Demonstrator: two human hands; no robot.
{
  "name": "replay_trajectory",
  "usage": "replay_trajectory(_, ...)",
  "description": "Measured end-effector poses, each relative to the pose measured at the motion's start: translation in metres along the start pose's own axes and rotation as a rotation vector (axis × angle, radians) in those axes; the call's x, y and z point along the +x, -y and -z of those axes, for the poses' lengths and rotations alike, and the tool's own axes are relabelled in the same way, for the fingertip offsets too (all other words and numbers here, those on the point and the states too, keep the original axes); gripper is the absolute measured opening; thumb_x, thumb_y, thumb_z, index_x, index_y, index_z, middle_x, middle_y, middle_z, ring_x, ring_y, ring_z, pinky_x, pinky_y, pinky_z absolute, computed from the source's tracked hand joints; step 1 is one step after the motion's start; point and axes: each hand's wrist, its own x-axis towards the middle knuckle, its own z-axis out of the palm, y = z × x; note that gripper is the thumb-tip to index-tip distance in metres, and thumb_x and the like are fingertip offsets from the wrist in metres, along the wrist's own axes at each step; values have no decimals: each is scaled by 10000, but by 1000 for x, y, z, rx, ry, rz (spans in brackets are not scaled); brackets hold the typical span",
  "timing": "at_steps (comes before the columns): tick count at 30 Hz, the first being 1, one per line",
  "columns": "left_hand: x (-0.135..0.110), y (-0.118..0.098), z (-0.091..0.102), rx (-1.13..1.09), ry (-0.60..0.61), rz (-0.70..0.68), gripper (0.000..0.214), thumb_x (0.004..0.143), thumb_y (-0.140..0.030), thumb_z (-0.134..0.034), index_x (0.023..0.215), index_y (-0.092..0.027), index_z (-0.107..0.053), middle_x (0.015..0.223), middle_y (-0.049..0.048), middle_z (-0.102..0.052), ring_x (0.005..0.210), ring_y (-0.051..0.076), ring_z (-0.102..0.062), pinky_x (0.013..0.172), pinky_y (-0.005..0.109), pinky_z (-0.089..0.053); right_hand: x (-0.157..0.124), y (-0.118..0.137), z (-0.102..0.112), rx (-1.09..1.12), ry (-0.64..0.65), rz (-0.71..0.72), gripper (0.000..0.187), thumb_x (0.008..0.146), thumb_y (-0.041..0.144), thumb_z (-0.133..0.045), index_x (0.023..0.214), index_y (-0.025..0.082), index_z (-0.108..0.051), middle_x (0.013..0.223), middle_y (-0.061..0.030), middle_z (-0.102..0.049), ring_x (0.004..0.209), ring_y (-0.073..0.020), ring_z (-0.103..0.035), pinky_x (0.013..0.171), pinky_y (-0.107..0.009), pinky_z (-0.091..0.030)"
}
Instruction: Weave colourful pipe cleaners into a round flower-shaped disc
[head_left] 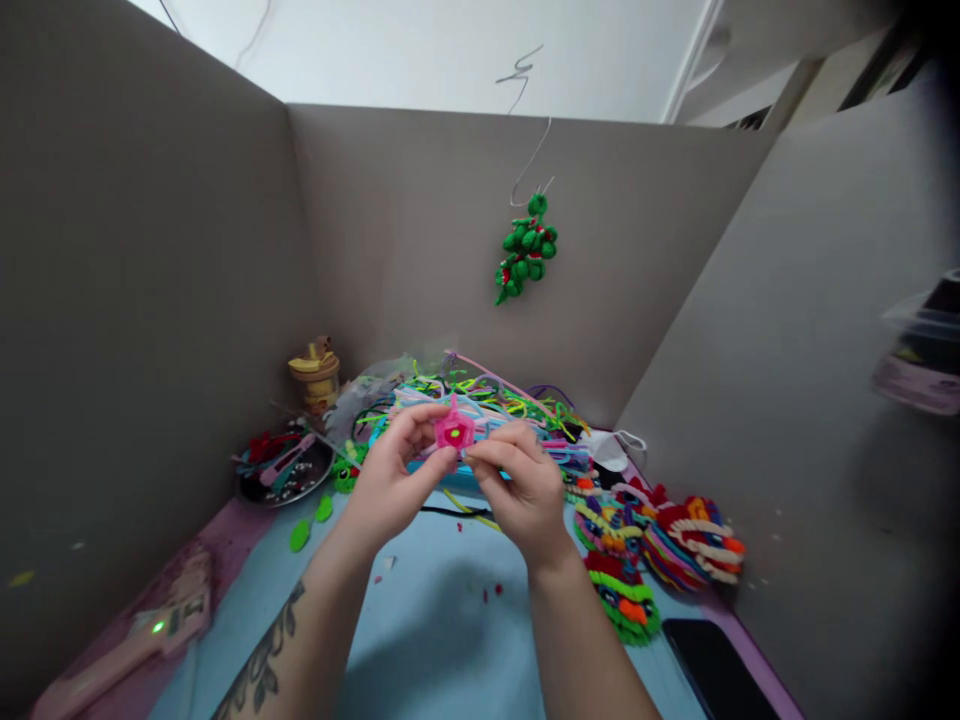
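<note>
My left hand (pixel 394 470) and my right hand (pixel 521 485) are raised together over the blue table top (pixel 427 620), both pinched on a small pink pipe-cleaner flower (pixel 454 432) with a yellow-green centre. The left thumb and fingers grip its left side. The right fingertips close on its lower right edge. Behind the hands lies a heap of coloured pipe cleaners (pixel 487 400).
Grey partition walls enclose the desk. A green pipe-cleaner ornament (pixel 526 250) hangs on the back wall. Finished colourful pieces (pixel 660 550) lie right, with a dark phone (pixel 712 665) near the front. A round dish (pixel 285 470), a yellow spool (pixel 319 375) and a pink glue gun (pixel 142 640) sit left.
</note>
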Motion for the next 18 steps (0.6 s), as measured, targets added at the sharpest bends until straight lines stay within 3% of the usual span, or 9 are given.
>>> replay_trajectory(10,-3,-8,-3,313,-127,-128,287,792,-221,-612,1074,-199,-565,936,38,-641,831,164,-607,777,280,-477,0,0,2,-225,74,22,124,838,141,-548,852,218,-644,792,-45,-596,769,-171,-527,730,-339,-434)
replay_trajectory(12,-3,-7,-3,326,-131,-131,291,791,-218,-611,1077,-204,-567,931,37,-640,821,163,-605,773,281,-477,1,1,1,-189,65,-47,105,837,157,-553,805,208,-638,781,-40,-598,766,-166,-531,728,-325,-431)
replay_trajectory(15,-3,-5,-1,250,-108,-105,311,799,-226,-603,1105,-205,-550,996,55,-634,855,171,-608,789,291,-480,3,1,0,-24,22,-261,27,802,198,-609,814,193,-632,715,-5,-576,680,-135,-520,655,-272,-427)
replay_trajectory(18,-2,-3,2,185,-46,-106,327,817,-221,-582,1138,-205,-525,1068,76,-615,920,185,-610,827,308,-478,5,-2,0,179,114,-475,156,773,251,-641,911,179,-647,621,36,-507,576,-105,-459,555,-229,-386)
